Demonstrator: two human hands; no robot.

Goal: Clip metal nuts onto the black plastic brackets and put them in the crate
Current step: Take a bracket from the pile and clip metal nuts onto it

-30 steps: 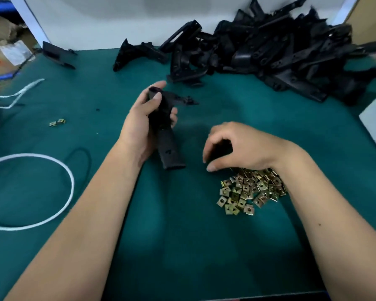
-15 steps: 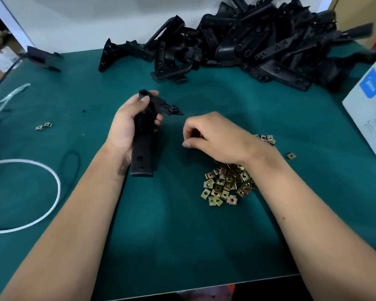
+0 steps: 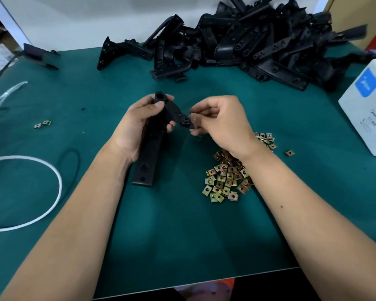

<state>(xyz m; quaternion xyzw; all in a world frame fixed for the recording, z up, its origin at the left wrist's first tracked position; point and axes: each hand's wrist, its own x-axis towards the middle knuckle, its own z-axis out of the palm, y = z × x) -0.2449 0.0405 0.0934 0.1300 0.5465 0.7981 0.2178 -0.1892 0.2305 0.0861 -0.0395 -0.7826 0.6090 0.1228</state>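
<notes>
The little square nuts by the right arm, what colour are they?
The metal nuts are brassy yellow-gold, some darker; seen in the head view.

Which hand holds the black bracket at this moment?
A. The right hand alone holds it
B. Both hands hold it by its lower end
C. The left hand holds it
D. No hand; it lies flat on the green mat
C: the left hand is wrapped around the upper part of the black bracket, while the right hand is only at the tip of its side tab.
</notes>
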